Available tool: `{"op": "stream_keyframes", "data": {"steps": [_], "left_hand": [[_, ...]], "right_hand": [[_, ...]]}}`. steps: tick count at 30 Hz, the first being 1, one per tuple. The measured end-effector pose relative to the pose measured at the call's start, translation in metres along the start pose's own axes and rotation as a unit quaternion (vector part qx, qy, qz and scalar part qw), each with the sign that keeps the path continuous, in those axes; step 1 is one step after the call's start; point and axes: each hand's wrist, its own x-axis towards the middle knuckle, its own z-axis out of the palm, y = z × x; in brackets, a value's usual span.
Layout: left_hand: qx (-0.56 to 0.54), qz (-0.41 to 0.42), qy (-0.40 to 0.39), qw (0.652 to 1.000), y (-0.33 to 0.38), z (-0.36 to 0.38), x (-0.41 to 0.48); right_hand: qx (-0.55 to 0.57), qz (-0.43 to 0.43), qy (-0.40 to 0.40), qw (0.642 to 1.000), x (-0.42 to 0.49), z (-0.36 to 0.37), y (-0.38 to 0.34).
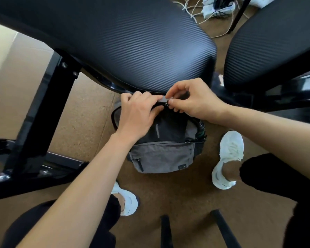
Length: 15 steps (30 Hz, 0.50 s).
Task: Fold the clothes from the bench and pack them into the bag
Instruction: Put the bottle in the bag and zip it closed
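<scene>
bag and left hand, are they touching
Touching. The head view shows the left hand gripping the top edge of the bag, with no gap between them; the right hand pinches a zip tab beside it.

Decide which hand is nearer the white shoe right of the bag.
Right. The right hand, atop the bag, is up-left of the shoe; the left hand grips the bag farther left.

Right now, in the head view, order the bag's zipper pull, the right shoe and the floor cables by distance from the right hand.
1. zipper pull, pinched in the right hand
2. right shoe, right of the bag
3. floor cables, beyond the bench
</scene>
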Motion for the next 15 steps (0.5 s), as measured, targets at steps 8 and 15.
{"op": "stream_keyframes", "data": {"steps": [8,15], "left_hand": [[-0.081,-0.076,0.031,0.993,-0.001,-0.002,0.000],[-0.100,-0.152,0.080,0.980,-0.002,-0.004,0.002]], "right_hand": [[-0.068,0.109,0.018,0.992,-0.005,-0.009,0.009],[-0.027,0.236,0.068,0.969,-0.023,-0.013,0.060]]}}
